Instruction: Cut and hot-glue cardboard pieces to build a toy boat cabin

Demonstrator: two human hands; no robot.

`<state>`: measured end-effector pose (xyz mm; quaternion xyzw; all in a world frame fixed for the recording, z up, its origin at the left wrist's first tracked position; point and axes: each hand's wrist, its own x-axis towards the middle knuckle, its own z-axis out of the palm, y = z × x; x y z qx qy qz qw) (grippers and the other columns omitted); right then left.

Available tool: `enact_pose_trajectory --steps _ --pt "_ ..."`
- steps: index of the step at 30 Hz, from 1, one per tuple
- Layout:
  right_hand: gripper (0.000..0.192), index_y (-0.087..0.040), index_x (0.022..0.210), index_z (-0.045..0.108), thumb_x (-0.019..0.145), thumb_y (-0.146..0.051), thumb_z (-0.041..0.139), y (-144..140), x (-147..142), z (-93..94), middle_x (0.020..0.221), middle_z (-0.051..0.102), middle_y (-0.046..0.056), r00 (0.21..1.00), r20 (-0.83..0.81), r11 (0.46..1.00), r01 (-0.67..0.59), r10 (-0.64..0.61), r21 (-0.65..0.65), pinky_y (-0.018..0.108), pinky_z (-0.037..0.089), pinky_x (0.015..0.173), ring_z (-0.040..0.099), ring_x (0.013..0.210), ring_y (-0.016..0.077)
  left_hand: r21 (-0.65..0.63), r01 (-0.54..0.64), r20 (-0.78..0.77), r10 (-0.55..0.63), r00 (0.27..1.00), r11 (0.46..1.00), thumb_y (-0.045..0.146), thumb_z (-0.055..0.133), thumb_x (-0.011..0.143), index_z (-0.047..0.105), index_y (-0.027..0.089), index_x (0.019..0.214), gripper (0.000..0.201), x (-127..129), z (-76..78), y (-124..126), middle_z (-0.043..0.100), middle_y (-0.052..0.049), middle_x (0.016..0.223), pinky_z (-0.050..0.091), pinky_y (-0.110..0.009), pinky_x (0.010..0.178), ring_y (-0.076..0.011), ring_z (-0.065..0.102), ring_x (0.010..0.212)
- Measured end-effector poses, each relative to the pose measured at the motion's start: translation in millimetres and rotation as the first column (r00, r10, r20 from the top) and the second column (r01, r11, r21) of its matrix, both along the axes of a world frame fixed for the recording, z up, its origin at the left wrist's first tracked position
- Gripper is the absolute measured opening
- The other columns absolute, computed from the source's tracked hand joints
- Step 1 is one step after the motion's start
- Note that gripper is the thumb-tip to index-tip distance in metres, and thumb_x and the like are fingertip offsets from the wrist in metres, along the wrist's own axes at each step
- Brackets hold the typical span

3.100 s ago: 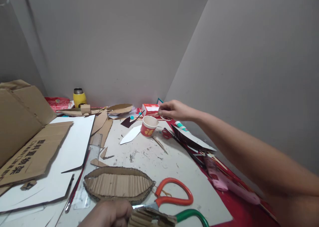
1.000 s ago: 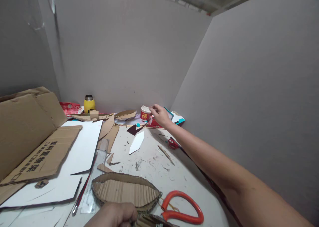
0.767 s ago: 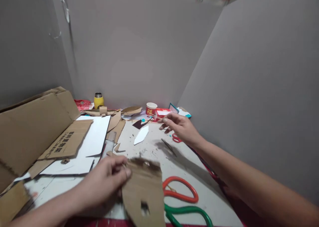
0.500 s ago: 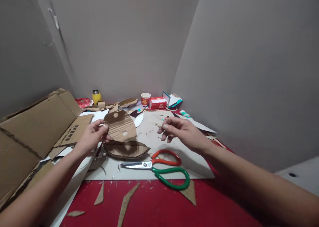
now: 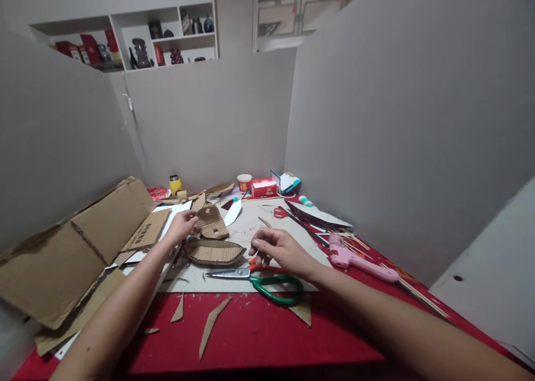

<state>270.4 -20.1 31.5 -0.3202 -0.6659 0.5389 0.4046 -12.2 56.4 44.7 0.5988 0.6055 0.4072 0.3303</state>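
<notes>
The right hand (image 5: pixel 281 249) has its thumb and forefinger pressed together, seemingly on a thin stick, but the stick is too fine to make out for certain. That grip hovers just above the red handle of the scissors (image 5: pixel 261 278), part of which the hand hides. The left hand (image 5: pixel 180 226) pinches the near-left edge of a small cardboard piece (image 5: pixel 211 223), held tilted above the worktop (image 5: pixel 259 331); the fingers behind the piece are hidden. Directly below that grip lies a leaf-shaped cardboard shell (image 5: pixel 214 252). Both forearms are cut off at the lower edge.

Half a second ago the right hand was spread and raised beyond the scissors; now it is lower and closed over their handle. The cardboard piece has sunk closer to the shell.

The worktop is red, with a pale cutting board (image 5: pixel 251 236) under the work and cardboard slivers on the near side of the grips. Right of the right grip lies a pink glue gun (image 5: pixel 359 260); left of the left grip, flattened cardboard boxes (image 5: pixel 79 242). Beyond both stand a paper cup (image 5: pixel 244 182) and a yellow flask (image 5: pixel 175 184). Grey partitions enclose the worktop, and a wall shelf (image 5: pixel 137 38) shows above them.
</notes>
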Motion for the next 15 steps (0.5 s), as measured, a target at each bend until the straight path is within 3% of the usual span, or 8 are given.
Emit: enact_pose_trajectory --steps 5,8,11,13,15 --pt "0.039 -0.018 0.074 0.057 0.076 -0.055 0.068 1 3 -3.6 0.072 0.067 0.001 1.0 -0.024 1.0 0.011 -0.011 0.0 0.024 0.046 0.05 0.06 0.052 0.0101 0.166 -0.092 -0.095 0.109 0.99 0.982 0.033 0.059 0.092 0.058 0.016 0.121 0.034 -6 15.8 -15 0.06 -0.009 0.122 0.054 -0.045 0.085 -0.0246 0.062 0.102" --pt "0.037 -0.018 0.075 0.057 0.077 -0.053 0.068 -3 4 -2.5 0.071 0.066 0.0 0.998 -0.055 1.0 0.022 -0.022 -0.005 0.024 0.046 0.05 0.059 0.052 0.0095 0.251 -0.065 -0.132 0.101 0.986 0.966 0.034 0.059 0.093 0.058 0.016 0.119 0.032 4 22.3 -34 0.062 -0.009 0.117 0.055 -0.042 0.081 -0.0225 0.064 0.097" --pt "0.036 -0.019 0.077 0.055 0.079 -0.053 0.066 -9 5 0.4 0.07 0.066 -0.001 0.995 -0.093 0.999 0.046 -0.047 -0.009 0.025 0.048 0.052 0.059 0.052 0.0095 0.31 0.015 -0.154 0.034 0.988 0.951 0.039 0.053 0.095 0.062 0.014 0.092 0.027 28 22.2 -59 0.063 -0.002 0.084 0.052 -0.03 0.064 -0.0139 0.06 0.069" --pt "0.035 -0.02 0.079 0.054 0.08 -0.054 0.064 -14 5 2.5 0.07 0.066 -0.001 0.991 -0.115 0.998 0.061 -0.062 -0.014 0.025 0.049 0.052 0.059 0.052 0.0097 0.329 0.089 -0.168 -0.034 0.985 0.94 0.043 0.042 0.098 0.049 0.018 0.062 0.044 47 20.0 -77 0.047 0.004 0.055 0.041 -0.024 0.052 -0.0105 0.047 0.051" --pt "0.036 -0.02 0.079 0.054 0.08 -0.054 0.064 -17 4 3.9 0.069 0.066 -0.001 0.988 -0.139 0.997 0.072 -0.074 -0.014 0.025 0.05 0.051 0.059 0.052 0.0098 0.324 0.174 -0.191 -0.116 0.975 0.93 0.045 0.038 0.097 0.036 0.021 0.055 0.049 63 18.1 -94 0.037 0.005 0.047 0.033 -0.024 0.048 -0.0097 0.037 0.046"
